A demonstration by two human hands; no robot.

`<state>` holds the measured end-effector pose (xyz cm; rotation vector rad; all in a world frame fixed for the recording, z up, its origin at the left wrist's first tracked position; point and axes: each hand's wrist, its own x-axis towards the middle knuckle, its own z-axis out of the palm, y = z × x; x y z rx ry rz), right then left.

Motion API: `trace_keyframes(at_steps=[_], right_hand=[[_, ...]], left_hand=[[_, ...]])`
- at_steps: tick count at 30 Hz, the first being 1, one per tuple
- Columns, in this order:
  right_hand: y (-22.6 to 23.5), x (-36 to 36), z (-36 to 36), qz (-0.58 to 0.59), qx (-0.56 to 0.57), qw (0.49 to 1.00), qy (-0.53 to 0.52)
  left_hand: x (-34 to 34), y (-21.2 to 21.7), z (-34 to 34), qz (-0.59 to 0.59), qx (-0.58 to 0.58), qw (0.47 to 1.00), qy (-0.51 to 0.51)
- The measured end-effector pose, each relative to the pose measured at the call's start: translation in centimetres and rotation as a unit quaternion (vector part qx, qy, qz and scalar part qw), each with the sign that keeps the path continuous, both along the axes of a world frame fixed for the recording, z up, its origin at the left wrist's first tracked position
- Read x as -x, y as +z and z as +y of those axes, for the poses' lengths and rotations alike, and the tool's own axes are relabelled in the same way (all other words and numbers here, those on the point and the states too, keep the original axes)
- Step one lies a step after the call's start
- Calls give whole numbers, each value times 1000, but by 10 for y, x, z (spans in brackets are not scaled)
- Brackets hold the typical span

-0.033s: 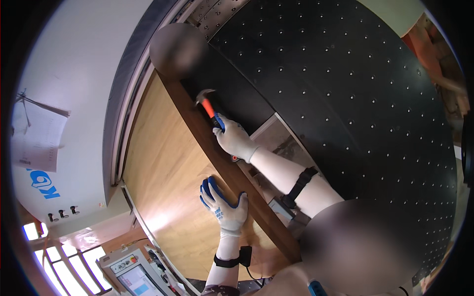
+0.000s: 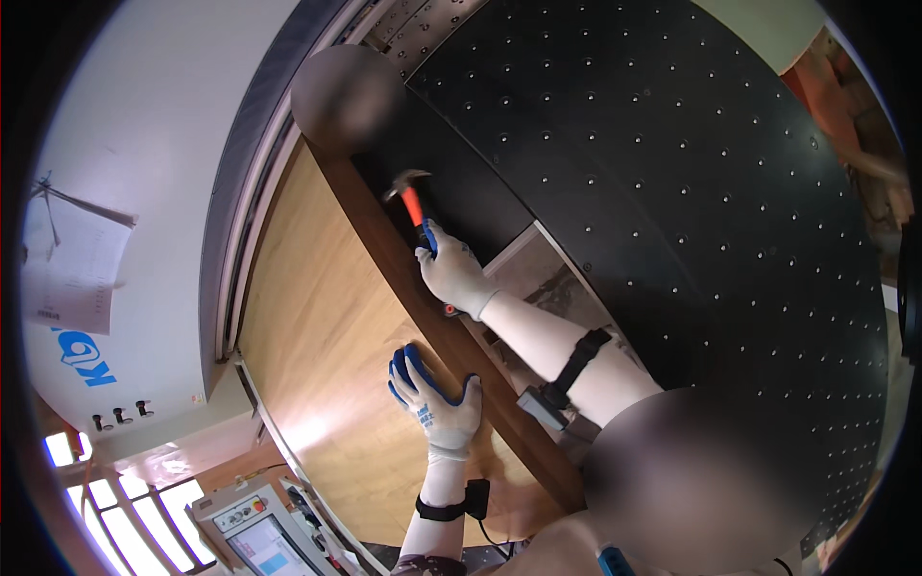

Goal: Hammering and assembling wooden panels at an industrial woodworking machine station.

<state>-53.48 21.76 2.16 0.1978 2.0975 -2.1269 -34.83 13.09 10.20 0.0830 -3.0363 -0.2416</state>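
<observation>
My right hand (image 2: 457,275), in a white glove with blue fingertips, grips a hammer (image 2: 413,197) by its orange handle. The steel head points toward the dark brown edge strip (image 2: 384,240) of a light wooden panel (image 2: 317,317) and hangs just beside it. My left hand (image 2: 432,396), gloved the same way, lies flat on the panel close to the strip, holding nothing. A black strap with a small box sits on each forearm.
A black perforated plate (image 2: 672,192) fills the right side. A printed sheet (image 2: 538,278) lies by my right wrist. On the left are a white wall with a pinned paper (image 2: 67,259) and, lower down, a control box with a screen (image 2: 254,538).
</observation>
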Motion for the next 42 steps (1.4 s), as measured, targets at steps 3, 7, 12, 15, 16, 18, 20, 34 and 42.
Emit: trace_keyframes(at_steps=[3,7,12,15,16,18,20,34,42], right_hand=[[-26,2,-1,15,-57,998,24],[-14,17,-11,-22,-37,999,15],[-14,46,-19,0,-20,1000,-18],[-19,64,-31,27,-63,998,-4],[-9,75,-19,1,-40,999,35],[-2,82,-29,19,-15,999,-25],[0,84,-34,56,-12,998,-15],[-6,131,-60,86,97,992,4],[-15,120,-49,78,75,993,-39]], left_hand=[[0,-14,4,-15,-5,1000,-3],[-3,-14,0,-11,1,1000,-5],[-2,-11,0,-8,1,1000,6],[2,-12,3,-5,4,1000,-8],[2,-9,6,-12,5,1000,0],[1,-7,7,-17,5,1000,11],[0,-7,7,-14,-1,1000,4],[4,2,9,-40,-24,998,34],[3,4,12,-43,-29,998,24]])
